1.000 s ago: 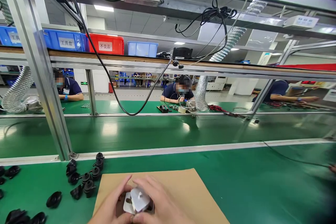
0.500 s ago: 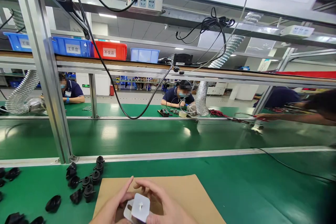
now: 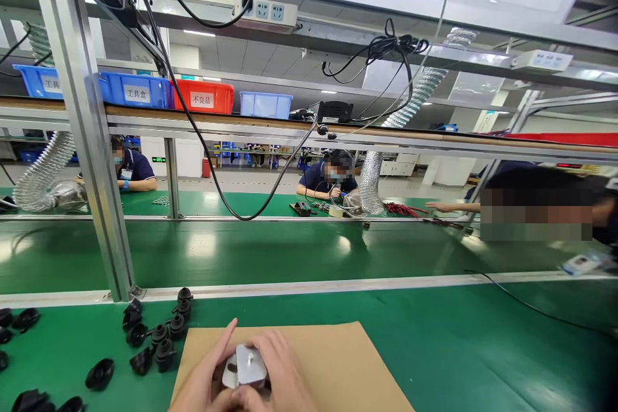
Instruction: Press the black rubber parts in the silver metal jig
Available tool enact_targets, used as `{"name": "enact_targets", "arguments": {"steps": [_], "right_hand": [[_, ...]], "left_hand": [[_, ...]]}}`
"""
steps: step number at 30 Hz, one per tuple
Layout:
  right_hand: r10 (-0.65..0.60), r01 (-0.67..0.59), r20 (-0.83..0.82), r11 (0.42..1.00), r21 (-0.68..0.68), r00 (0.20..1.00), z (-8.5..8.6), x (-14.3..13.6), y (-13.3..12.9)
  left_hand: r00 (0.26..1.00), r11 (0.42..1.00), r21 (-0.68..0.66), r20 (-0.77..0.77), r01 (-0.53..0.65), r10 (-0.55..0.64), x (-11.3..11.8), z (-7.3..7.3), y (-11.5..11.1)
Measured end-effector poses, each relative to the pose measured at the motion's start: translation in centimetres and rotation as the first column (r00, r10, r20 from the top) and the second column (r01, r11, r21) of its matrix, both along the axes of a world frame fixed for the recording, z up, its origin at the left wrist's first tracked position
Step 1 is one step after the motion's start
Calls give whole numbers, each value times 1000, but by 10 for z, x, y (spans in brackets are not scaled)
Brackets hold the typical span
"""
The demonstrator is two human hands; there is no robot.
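Both hands hold a small pale metal part (image 3: 251, 367) with rounded square plates and a short pin in the middle of its face. My left hand (image 3: 205, 376) grips it from the left, index finger raised and thumb near the bottom. Fingers of my right hand (image 3: 284, 373) wrap over its far right side, with the thumb across the front. Part of the piece is hidden by the fingers. Beneath the hands lies a brown cardboard sheet (image 3: 347, 360) on the green mat.
Several black plastic parts (image 3: 164, 354) lie left of the cardboard. A metal post (image 3: 91, 141) rises at the left, and a black cable (image 3: 207, 174) hangs ahead. Blue bins (image 3: 138, 89) and a red bin (image 3: 203, 96) sit on the shelf. A co-worker's arm (image 3: 454, 206) reaches in at right.
The metal part has tilted and moved slightly left in my hands, and my right fingers have closed further over it. At right, the co-worker has leaned further in.
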State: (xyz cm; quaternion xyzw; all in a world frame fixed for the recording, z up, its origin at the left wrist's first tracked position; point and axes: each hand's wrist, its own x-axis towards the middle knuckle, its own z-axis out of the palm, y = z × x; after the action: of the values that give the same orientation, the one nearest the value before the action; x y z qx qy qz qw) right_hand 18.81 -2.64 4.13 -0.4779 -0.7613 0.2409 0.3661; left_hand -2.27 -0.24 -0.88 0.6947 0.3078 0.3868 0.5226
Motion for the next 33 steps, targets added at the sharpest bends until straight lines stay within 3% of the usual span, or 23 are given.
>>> {"name": "enact_targets", "arguments": {"steps": [3,5,8,11,13,16,18,22,26,30,33], "right_hand": [[169,-170,-78,985,-13,983,10,9,0],[195,-198,-78,980,-28,978,11,13,-2],[19,-19,3,1000,-2,1000,-4,4,-5],[-185,178,67,979,104,980,-21,-12,-5],[-201,185,115,973,136,973,-23,-15,-2],[-21,12,184,999,46,983,-11,1,4],[144,-139,114,989,-47,983,-3,19,8],[380,-406,-227,911,-77,896,4,40,9],[496,-543,-312,835,-82,810,12,33,8],[429,-457,-223,884,-94,875,18,21,8],[245,-254,-80,958,-132,966,10,11,5]], "left_hand": [[999,999,22,-28,32,-31,-4,2,2],[999,999,14,-21,49,-48,-4,2,2],[999,999,14,-11,31,-31,0,0,0],[996,996,61,-55,-60,64,3,-3,-1],[994,995,62,-70,-79,83,1,-3,0],[999,1000,17,-26,21,-21,-6,4,3],[994,994,-26,4,109,-109,-10,12,3],[985,985,-65,-47,162,-165,-11,26,-1],[984,987,-66,-93,148,-154,-10,28,-2],[984,991,-29,-111,134,-137,-10,17,1],[983,994,62,-166,88,-77,-6,6,1]]}}
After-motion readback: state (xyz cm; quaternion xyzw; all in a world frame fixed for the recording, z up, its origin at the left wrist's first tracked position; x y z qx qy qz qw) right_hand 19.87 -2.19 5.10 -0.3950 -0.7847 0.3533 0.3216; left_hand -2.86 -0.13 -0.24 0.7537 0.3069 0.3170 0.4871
